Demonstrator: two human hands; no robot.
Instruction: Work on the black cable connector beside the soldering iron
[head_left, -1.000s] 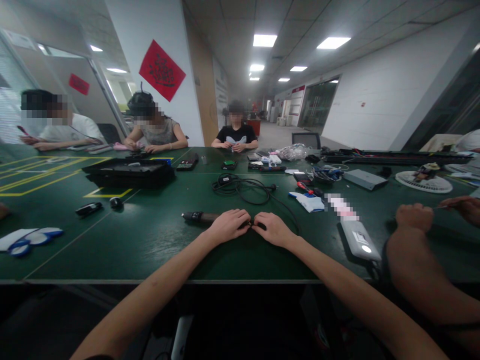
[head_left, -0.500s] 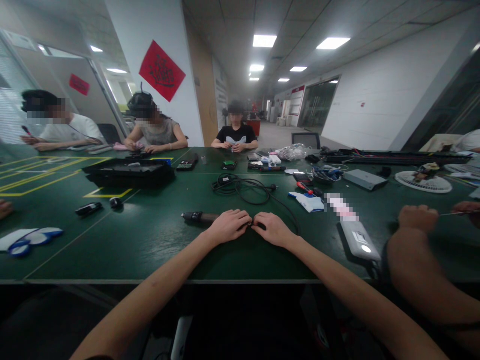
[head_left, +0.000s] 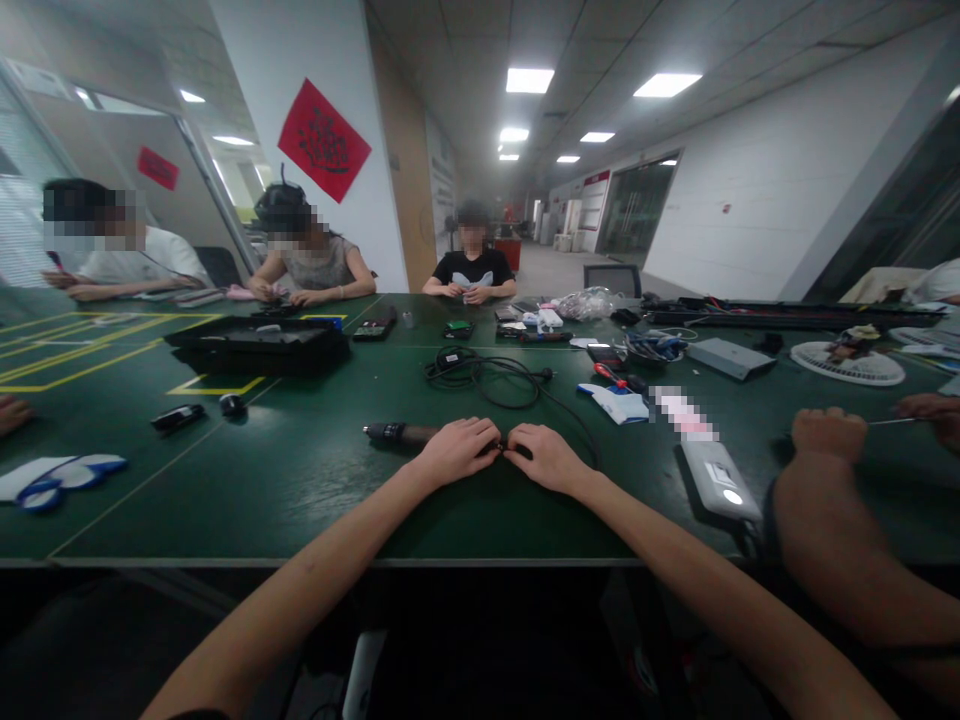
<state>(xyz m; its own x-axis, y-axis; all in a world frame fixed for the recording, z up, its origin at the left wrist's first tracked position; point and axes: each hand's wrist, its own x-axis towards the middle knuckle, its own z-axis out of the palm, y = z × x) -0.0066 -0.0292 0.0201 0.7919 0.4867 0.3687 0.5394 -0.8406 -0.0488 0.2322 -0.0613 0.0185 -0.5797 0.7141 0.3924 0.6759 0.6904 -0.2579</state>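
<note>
An electric screwdriver (head_left: 401, 434) with a dark chuck and brown-grey body lies on the green table, pointing left. My left hand (head_left: 459, 450) is wrapped over its rear end, covering much of the body. Close beside it, my right hand (head_left: 549, 456) is closed in a pinch at a small dark cord end (head_left: 504, 447), which meets the screwdriver's tail. Whether the two parts are joined cannot be made out. A black power cord (head_left: 517, 406) is coiled beyond my hands, and one length of it curves down behind my right hand.
A grey power unit (head_left: 720, 482) stands to the right, near a co-worker's hand (head_left: 829, 437) with a thin tool. Blue-white gloves (head_left: 616, 403) lie past my right hand. Further left are a black tray (head_left: 259, 348) and a dark device (head_left: 178, 418). Several people sit opposite.
My hands stay almost in place, with my left fingers shifted very slightly left. At the right, the co-worker's hands have moved a little leftward.
</note>
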